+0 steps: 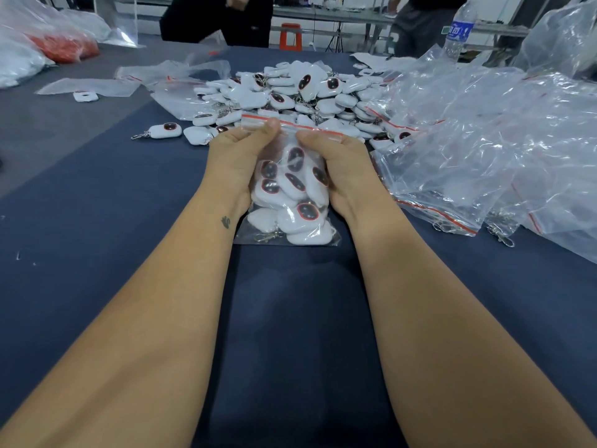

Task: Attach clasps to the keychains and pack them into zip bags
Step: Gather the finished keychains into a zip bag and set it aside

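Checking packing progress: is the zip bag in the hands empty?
No, the zip bag held by the left hand and right hand is filled with keychains.

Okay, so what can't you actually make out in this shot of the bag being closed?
- Fingers of the left hand and right hand: head view, hidden behind the zip bag.
- Whether the bag's red strip is sealed: thumbs cover part of it.
- Number of keychains in the pile: overlapping, and covered by empty bags.
- Bottle label: blurred.

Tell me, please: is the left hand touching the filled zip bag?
Touching. The head view shows the left hand gripping the filled zip bag, its thumb pressing the red zip strip, while the right hand grips the other side.
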Demonstrator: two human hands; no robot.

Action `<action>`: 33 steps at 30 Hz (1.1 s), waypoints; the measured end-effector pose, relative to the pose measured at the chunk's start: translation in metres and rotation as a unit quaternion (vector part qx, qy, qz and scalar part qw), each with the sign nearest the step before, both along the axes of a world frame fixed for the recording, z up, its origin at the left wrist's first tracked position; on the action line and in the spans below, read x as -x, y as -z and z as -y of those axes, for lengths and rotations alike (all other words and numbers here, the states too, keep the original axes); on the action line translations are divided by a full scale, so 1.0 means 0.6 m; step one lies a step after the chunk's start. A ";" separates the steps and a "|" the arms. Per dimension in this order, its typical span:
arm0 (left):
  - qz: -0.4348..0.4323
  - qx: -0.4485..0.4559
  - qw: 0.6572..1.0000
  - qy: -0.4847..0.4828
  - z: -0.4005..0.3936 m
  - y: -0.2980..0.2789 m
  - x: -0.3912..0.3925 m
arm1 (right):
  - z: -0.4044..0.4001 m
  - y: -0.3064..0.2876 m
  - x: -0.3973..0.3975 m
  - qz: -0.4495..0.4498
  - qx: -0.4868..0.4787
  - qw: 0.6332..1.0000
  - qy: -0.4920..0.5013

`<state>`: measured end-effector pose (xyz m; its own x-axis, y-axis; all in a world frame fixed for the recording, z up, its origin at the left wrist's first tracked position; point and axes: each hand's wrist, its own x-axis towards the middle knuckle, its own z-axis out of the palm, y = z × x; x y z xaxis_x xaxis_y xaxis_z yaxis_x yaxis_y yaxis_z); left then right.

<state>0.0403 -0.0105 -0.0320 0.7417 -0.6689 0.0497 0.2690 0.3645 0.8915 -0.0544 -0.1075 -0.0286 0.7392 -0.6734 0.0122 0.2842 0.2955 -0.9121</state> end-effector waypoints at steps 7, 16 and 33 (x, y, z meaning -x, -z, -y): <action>0.034 -0.038 0.999 0.018 -0.002 0.003 0.002 | -0.010 -0.002 0.000 -0.033 0.051 0.998 0.016; 0.050 -0.039 0.998 0.019 0.000 0.001 0.003 | -0.011 -0.002 0.003 -0.035 0.067 0.997 0.034; 0.309 -0.234 0.922 0.010 -0.022 -0.021 -0.014 | -0.009 -0.005 -0.025 -0.022 0.042 0.990 0.131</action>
